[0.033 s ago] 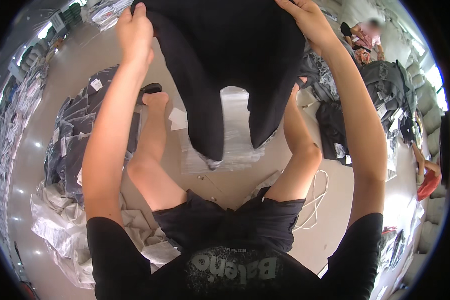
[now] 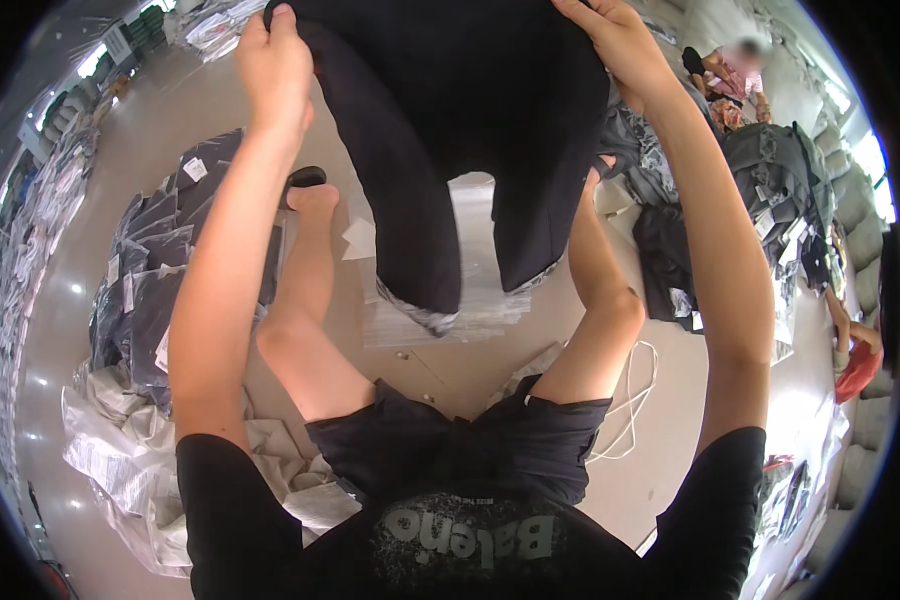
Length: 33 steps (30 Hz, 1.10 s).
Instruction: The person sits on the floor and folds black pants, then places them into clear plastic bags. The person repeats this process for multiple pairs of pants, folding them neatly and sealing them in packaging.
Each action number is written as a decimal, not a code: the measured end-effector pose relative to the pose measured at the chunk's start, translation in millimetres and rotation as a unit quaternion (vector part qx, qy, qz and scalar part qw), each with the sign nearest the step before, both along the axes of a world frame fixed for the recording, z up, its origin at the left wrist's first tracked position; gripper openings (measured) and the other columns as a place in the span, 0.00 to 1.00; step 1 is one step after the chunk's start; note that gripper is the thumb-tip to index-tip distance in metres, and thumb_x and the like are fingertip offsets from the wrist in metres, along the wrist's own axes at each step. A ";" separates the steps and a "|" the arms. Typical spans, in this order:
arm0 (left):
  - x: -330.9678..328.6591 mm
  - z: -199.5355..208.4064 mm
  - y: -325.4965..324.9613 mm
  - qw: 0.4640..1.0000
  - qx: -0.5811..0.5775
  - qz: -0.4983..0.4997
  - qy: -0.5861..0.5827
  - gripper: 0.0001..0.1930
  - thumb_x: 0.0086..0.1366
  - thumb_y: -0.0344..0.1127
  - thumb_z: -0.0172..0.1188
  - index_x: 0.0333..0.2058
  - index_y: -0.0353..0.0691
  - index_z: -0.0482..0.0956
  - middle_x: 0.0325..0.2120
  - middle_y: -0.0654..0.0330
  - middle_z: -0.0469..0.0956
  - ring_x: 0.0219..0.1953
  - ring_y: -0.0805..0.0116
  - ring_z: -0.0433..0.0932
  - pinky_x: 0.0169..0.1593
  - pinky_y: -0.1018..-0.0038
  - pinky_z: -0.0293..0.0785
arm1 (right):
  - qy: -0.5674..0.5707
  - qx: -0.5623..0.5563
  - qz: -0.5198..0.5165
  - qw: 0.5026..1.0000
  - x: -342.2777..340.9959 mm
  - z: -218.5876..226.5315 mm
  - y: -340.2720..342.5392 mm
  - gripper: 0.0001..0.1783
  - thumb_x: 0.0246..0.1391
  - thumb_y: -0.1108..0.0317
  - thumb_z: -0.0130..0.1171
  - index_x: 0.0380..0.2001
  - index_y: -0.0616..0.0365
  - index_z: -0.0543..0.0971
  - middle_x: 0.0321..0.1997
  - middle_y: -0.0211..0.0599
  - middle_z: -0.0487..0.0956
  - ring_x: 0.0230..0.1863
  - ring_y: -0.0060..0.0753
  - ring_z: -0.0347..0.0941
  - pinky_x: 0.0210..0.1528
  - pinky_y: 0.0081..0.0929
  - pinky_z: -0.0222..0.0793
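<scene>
My left hand (image 2: pixel 278 75) and right hand (image 2: pixel 620 45) have fingers clamped on the far left and right edges of the black garment (image 2: pixel 460 110), apparently stretching it wide so both legs hang open above the see-through plastic sheets (image 2: pixel 478 235) on the floor (image 2: pixel 425 378).

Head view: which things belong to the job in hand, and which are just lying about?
In the job: black garment, held by the left hand and right hand; perhaps the plastic stack on the floor.

Seemingly lying about: white cord; crumpled sheet at left.
</scene>
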<state>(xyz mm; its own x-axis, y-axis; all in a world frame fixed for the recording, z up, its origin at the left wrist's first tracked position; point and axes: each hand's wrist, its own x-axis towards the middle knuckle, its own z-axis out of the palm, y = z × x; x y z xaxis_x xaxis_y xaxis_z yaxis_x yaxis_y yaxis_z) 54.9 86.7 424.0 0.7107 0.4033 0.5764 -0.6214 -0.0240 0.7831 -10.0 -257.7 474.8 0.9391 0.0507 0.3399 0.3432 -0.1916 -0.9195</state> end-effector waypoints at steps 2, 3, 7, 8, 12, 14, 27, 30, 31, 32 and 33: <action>-13.7 1.5 -9.9 0.999 0.019 0.012 -0.047 0.15 0.80 0.40 0.54 0.52 0.33 0.77 0.40 0.60 0.80 0.37 0.71 0.82 0.35 0.67 0.81 | -0.015 0.019 0.027 0.999 -4.6 2.7 4.2 0.19 0.75 0.56 0.59 0.49 0.62 0.86 0.39 0.33 0.88 0.33 0.23 0.83 0.36 0.24 0.79; -23.7 1.8 -15.3 0.998 0.013 -0.003 -0.066 0.15 0.80 0.40 0.54 0.53 0.33 0.76 0.40 0.59 0.80 0.37 0.69 0.83 0.36 0.67 0.82 | -0.022 0.028 0.041 0.999 -7.0 3.7 6.6 0.18 0.75 0.57 0.58 0.49 0.62 0.85 0.38 0.33 0.88 0.34 0.23 0.83 0.37 0.24 0.79; -70.7 10.4 -48.3 0.983 -0.018 -0.093 -0.157 0.17 0.79 0.37 0.57 0.58 0.31 0.70 0.39 0.55 0.81 0.37 0.63 0.85 0.38 0.65 0.88 | -0.030 0.096 0.033 0.994 -30.8 8.7 22.5 0.16 0.75 0.59 0.58 0.51 0.61 0.83 0.39 0.33 0.86 0.36 0.25 0.84 0.41 0.25 0.81; -79.5 11.6 -51.3 0.976 -0.021 -0.115 -0.183 0.19 0.78 0.36 0.58 0.59 0.30 0.68 0.39 0.54 0.81 0.37 0.61 0.86 0.39 0.64 0.89 | -0.040 0.125 0.051 0.990 -36.6 8.1 32.4 0.16 0.75 0.59 0.58 0.52 0.61 0.82 0.40 0.32 0.86 0.37 0.25 0.84 0.43 0.25 0.81; -101.7 -2.0 -66.5 0.967 0.059 -0.099 -0.228 0.36 0.70 0.30 0.71 0.64 0.28 0.55 0.47 0.46 0.80 0.43 0.60 0.86 0.46 0.65 0.88 | -0.110 0.147 0.122 0.975 -63.1 5.7 61.8 0.14 0.76 0.61 0.57 0.53 0.60 0.81 0.47 0.32 0.85 0.48 0.23 0.82 0.55 0.23 0.76; -115.9 -8.4 -84.5 0.960 0.098 -0.059 -0.257 0.41 0.64 0.30 0.77 0.64 0.31 0.55 0.51 0.48 0.79 0.51 0.63 0.82 0.53 0.68 0.84 | -0.152 0.130 0.140 0.970 -78.3 0.6 68.8 0.17 0.76 0.58 0.57 0.55 0.60 0.81 0.49 0.32 0.85 0.53 0.23 0.79 0.61 0.23 0.71; -135.3 -5.2 -131.1 0.950 -0.017 -0.112 -0.290 0.37 0.63 0.13 0.68 0.65 0.35 0.57 0.55 0.49 0.78 0.56 0.63 0.81 0.61 0.68 0.78 | -0.192 0.352 0.206 0.892 -5.3 -102.8 -1.9 0.38 0.72 0.38 0.56 0.63 0.65 0.79 0.56 0.42 0.86 0.55 0.32 0.83 0.56 0.36 0.80; -107.2 -15.3 -127.1 0.973 -0.002 -0.083 -0.214 0.36 0.63 0.15 0.70 0.64 0.35 0.60 0.52 0.51 0.79 0.53 0.65 0.81 0.59 0.70 0.77 | 0.049 0.492 0.133 0.859 -42.1 -167.1 91.2 0.43 0.74 0.34 0.47 0.68 0.65 0.75 0.60 0.46 0.84 0.59 0.39 0.81 0.60 0.42 0.77; -88.6 -20.2 -143.6 0.976 -0.032 -0.095 -0.192 0.35 0.63 0.16 0.70 0.64 0.35 0.60 0.52 0.51 0.79 0.53 0.65 0.81 0.59 0.71 0.77 | 0.072 0.454 0.127 0.879 -56.9 -187.0 72.7 0.43 0.74 0.34 0.47 0.68 0.65 0.74 0.60 0.47 0.83 0.59 0.40 0.81 0.61 0.42 0.76; -61.6 -39.8 -129.8 0.977 -0.013 -0.083 -0.196 0.34 0.63 0.16 0.71 0.63 0.35 0.62 0.51 0.52 0.79 0.52 0.65 0.81 0.58 0.71 0.77 | 0.113 0.461 0.161 0.865 -56.5 -224.6 92.1 0.43 0.74 0.34 0.47 0.68 0.65 0.74 0.60 0.47 0.83 0.60 0.40 0.80 0.62 0.42 0.75; -40.7 -59.6 -128.2 0.986 -0.015 -0.076 -0.149 0.34 0.63 0.17 0.71 0.62 0.35 0.62 0.50 0.53 0.79 0.52 0.65 0.81 0.58 0.71 0.77 | 0.145 0.441 0.168 0.870 -60.0 -252.8 91.2 0.43 0.74 0.34 0.47 0.68 0.65 0.74 0.61 0.47 0.83 0.61 0.41 0.79 0.63 0.42 0.74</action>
<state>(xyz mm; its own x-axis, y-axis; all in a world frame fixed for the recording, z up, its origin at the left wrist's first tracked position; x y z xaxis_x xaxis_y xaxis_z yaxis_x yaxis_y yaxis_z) 14.3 -41.4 364.3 0.5648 0.3251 0.7585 -0.8189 0.1071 0.5639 -70.0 -166.4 222.0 0.9745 0.1780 0.1364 -0.0275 0.6985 -0.7151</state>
